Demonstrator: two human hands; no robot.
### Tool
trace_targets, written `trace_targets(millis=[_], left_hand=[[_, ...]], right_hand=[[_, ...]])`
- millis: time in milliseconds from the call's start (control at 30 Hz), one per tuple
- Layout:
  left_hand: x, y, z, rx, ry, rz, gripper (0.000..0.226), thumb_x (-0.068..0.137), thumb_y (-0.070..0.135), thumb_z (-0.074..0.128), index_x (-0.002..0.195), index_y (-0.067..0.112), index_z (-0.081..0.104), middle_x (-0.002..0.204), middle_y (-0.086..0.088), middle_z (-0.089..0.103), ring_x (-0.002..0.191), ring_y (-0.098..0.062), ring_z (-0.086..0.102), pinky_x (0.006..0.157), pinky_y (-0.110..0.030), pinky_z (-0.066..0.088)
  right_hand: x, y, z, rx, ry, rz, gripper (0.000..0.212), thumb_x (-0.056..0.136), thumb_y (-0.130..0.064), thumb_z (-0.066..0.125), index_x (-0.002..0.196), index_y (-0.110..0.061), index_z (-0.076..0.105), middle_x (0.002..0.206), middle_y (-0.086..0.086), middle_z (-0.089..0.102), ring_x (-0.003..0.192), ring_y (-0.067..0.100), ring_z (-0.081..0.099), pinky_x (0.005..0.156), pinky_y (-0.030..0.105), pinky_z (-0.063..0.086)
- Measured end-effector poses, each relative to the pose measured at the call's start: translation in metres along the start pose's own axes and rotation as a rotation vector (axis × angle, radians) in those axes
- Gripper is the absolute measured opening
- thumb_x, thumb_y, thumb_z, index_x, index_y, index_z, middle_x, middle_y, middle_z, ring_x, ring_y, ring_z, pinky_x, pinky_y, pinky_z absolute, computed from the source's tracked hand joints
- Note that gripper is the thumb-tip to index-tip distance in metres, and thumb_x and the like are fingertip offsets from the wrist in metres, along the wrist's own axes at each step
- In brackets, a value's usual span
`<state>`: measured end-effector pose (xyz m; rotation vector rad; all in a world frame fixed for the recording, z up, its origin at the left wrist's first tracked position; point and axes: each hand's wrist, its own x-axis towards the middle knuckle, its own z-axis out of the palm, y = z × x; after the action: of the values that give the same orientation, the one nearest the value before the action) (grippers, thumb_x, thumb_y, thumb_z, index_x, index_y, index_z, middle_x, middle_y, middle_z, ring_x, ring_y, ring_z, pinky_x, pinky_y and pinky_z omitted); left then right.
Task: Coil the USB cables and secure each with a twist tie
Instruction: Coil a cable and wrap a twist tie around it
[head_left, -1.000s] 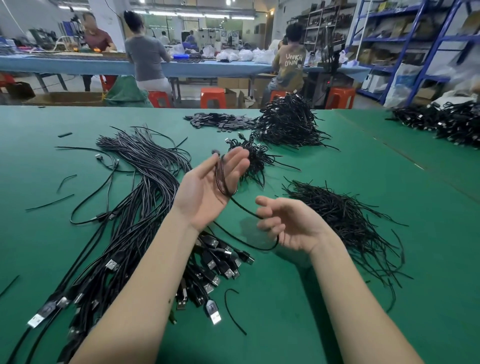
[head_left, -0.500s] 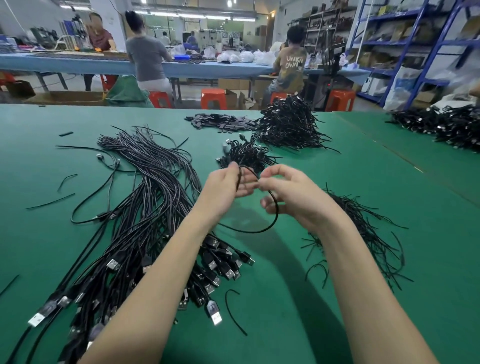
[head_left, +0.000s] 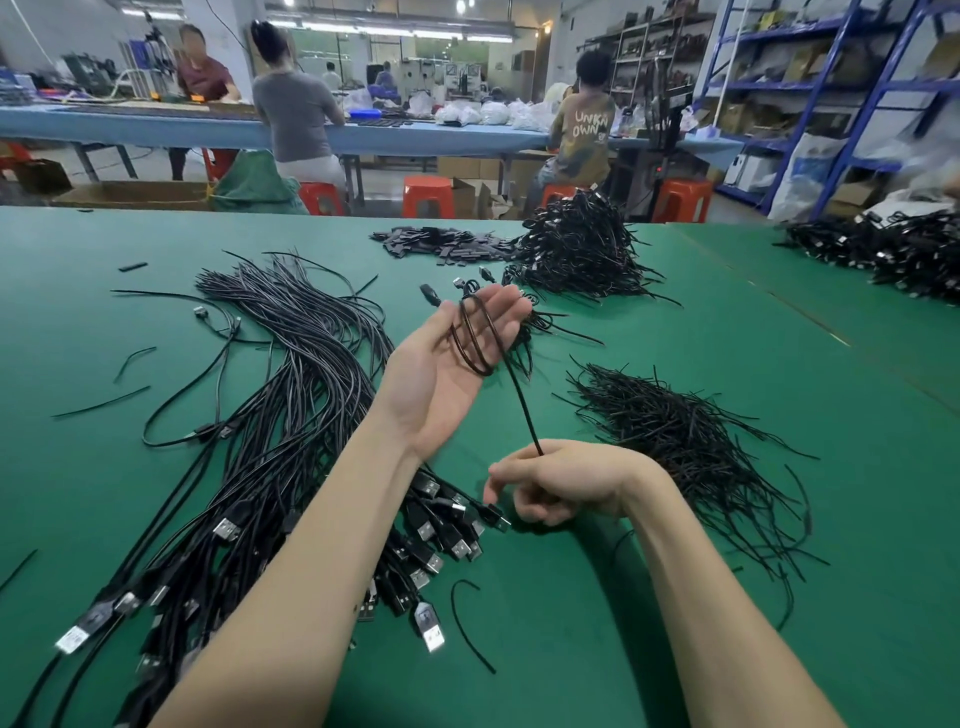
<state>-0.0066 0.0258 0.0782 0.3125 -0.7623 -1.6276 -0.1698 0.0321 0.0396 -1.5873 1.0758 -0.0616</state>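
Observation:
My left hand (head_left: 447, 364) is raised palm up, fingers spread, with loops of a black USB cable (head_left: 475, 338) wound around its fingers. The cable's free length runs taut down to my right hand (head_left: 561, 486), which is closed around it low over the table; its plug end (head_left: 493, 515) sticks out beside my fingers. A large bundle of uncoiled black USB cables (head_left: 280, 415) lies to the left. A heap of black twist ties (head_left: 675, 431) lies to the right of my hands. A pile of coiled cables (head_left: 576, 249) sits farther back.
The green table (head_left: 597, 623) carries stray twist ties (head_left: 467, 629) in front and at the left. Small black parts (head_left: 441, 244) lie at the back, another cable pile (head_left: 893, 249) at far right. Several people sit at a blue bench beyond, backed by orange stools and shelving.
My hands were together at the coil half a second ago. Now the left palm has opened upward with the loops on it, and the right hand has pulled the cable end down toward me.

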Motion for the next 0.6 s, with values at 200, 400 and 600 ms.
trace_targets(millis=[200, 400, 600], left_hand=[[-0.002, 0.003, -0.005, -0.119, 0.064, 0.036, 0.047, 0.11, 0.02, 0.027, 0.114, -0.007, 0.066, 0.112, -0.016, 0.072, 0.105, -0.024, 0.071, 0.081, -0.024, 0.059], [-0.015, 0.023, -0.015, -0.466, -0.058, -0.058, 0.028, 0.103, 0.011, 0.043, 0.099, -0.001, 0.068, 0.086, -0.005, 0.073, 0.065, -0.011, 0.07, 0.052, -0.017, 0.054], [-0.021, 0.032, -0.02, -0.212, -0.307, -0.261, 0.026, 0.103, 0.014, 0.048, 0.101, -0.004, 0.068, 0.084, -0.012, 0.074, 0.064, -0.018, 0.071, 0.058, -0.019, 0.055]], right_hand=[[0.0, 0.009, -0.003, 0.252, -0.116, -0.059, 0.027, 0.103, -0.037, 0.049, 0.094, -0.014, 0.056, 0.05, -0.008, 0.036, 0.037, 0.005, 0.023, 0.037, 0.016, 0.016], [-0.006, 0.03, -0.026, 1.059, 0.039, -0.421, 0.019, 0.086, -0.017, 0.067, 0.102, -0.018, 0.058, 0.067, -0.008, 0.046, 0.056, 0.006, 0.042, 0.062, 0.019, 0.044], [-0.008, 0.02, -0.035, 1.536, -0.057, -0.453, 0.022, 0.083, 0.008, 0.055, 0.095, -0.01, 0.056, 0.092, 0.008, 0.06, 0.052, 0.007, 0.047, 0.033, 0.014, 0.037]])
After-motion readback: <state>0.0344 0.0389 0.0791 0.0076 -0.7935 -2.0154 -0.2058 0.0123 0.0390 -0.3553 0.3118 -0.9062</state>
